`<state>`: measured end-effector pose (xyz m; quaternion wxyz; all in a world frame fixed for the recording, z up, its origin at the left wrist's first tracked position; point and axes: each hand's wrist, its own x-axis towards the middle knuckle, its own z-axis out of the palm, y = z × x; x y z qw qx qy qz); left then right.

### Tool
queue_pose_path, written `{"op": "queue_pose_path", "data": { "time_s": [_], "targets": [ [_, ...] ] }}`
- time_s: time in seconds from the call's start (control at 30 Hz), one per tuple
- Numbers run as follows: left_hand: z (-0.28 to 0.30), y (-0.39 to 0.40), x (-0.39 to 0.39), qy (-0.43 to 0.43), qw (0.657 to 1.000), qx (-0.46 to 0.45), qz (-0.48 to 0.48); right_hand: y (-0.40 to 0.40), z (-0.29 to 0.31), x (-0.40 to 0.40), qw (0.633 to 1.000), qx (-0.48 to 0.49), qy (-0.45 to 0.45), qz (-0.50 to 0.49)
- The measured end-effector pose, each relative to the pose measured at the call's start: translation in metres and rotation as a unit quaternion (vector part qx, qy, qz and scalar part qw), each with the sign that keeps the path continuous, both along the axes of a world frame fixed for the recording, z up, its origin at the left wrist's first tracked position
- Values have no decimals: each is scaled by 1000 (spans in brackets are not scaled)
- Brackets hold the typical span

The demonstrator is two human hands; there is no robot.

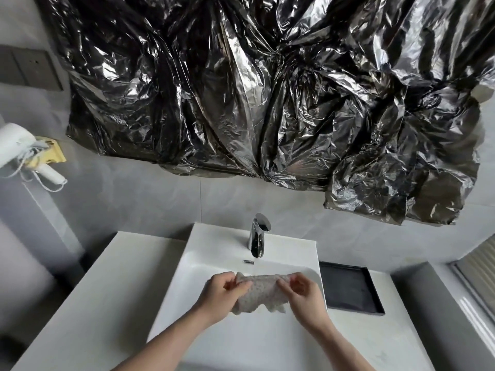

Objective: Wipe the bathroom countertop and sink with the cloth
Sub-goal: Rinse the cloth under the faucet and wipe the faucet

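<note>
Fingers [242, 286] of left hand [223, 295]: pinching one end of cloth [261, 293]. Right hand [304, 297]: fingers clenched on the opposite end. Cloth: pale, dotted, bunched, stretched between both hands above sink [203, 266]. Faucet [257, 235]: chrome, behind the basin. Countertop [88, 295]: white, flanking the sink. Black tray [348, 287]: right of sink. Crumpled foil sheet [267, 97]: on the wall above.

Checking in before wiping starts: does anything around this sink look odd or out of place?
Yes: crumpled black plastic sheeting covers the wall above the faucet, where a mirror might hang. A white hair dryer with a loose cord hangs at left. No spills or damage visible.
</note>
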<state>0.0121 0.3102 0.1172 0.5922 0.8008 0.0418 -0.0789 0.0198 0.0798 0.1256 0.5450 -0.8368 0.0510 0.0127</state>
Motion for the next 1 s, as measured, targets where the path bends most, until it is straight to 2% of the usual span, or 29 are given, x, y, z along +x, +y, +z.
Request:
{"op": "queue_pose_path", "data": {
  "time_s": [0.07,0.2,0.47,0.6,0.77,0.9,1.0],
  "targets": [
    [-8,-3,6,26,999,-39,25,-10,-10,10,999,24,35,-5],
    [-24,-9,23,58,996,-55,35,-18,-28,29,996,62,66,-13],
    [-46,-23,68,85,993,2,81,-26,-41,67,977,150,141,-50],
    [-51,-38,85,85,992,-11,97,-30,-42,80,956,227,176,-58],
    [-64,-41,98,74,990,-22,120,-45,-54,91,970,178,148,-78],
    [-63,-49,105,65,989,-22,132,-53,-72,96,964,181,166,-98],
    [-66,-55,108,68,989,-26,127,-54,-85,96,973,131,159,-100]
  ]
}}
